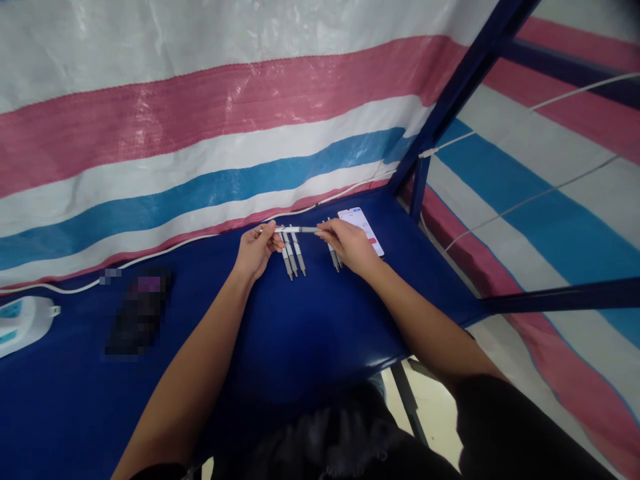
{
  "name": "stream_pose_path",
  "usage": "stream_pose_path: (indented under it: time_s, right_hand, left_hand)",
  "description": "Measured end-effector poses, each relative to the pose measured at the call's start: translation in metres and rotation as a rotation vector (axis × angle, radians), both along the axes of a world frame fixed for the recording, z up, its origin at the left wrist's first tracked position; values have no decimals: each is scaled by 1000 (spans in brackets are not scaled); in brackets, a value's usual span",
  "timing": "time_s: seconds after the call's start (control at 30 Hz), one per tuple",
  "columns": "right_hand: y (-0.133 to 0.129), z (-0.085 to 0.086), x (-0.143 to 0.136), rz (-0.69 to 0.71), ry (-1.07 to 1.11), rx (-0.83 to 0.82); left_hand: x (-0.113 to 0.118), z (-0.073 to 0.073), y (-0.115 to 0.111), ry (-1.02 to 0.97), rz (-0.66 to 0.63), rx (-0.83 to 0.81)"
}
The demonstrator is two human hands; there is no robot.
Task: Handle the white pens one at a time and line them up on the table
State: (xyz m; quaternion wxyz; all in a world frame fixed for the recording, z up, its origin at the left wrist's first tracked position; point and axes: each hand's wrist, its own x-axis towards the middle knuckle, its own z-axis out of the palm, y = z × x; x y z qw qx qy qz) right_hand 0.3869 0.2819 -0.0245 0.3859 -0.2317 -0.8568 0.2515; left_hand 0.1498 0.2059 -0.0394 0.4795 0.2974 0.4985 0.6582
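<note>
A white and grey pen (299,229) is held level above the blue table, one end in each hand. My left hand (257,252) is closed on its left end. Fingers of my right hand (350,244) pinch the grey tip end. Below the held pen, a group of three similar pens (293,257) lies side by side on the table, tips toward me. More such pens (334,255) lie partly hidden beside my right hand. A phone (361,223) with a lit screen rests just behind the right hand, partly covered by it.
The blue table (300,333) backs onto a striped plastic sheet (225,127). A white cable (150,257) runs along the rear edge. At the left are a white power strip (27,325) and a blurred dark object (140,313). A dark blue frame post (440,120) stands at the right.
</note>
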Motion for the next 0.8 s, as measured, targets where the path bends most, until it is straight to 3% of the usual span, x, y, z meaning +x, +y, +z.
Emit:
stream_pose_path:
  time_s: [0.23, 0.43, 0.63, 0.8]
  right_hand:
    - [-4, 1, -6, -122, -108, -208]
    - [-8, 8, -2, -84, -22, -498]
    - [-6, 12, 2, -31, -72, -327]
    - [-6, 7, 0, -46, -121, -405]
  left_hand:
    - [5, 1, -4, 46, 6, 56]
    - [6, 1, -4, 59, 5, 87]
    - [5, -1, -4, 49, -17, 111]
    - [5, 0, -4, 61, -1, 83]
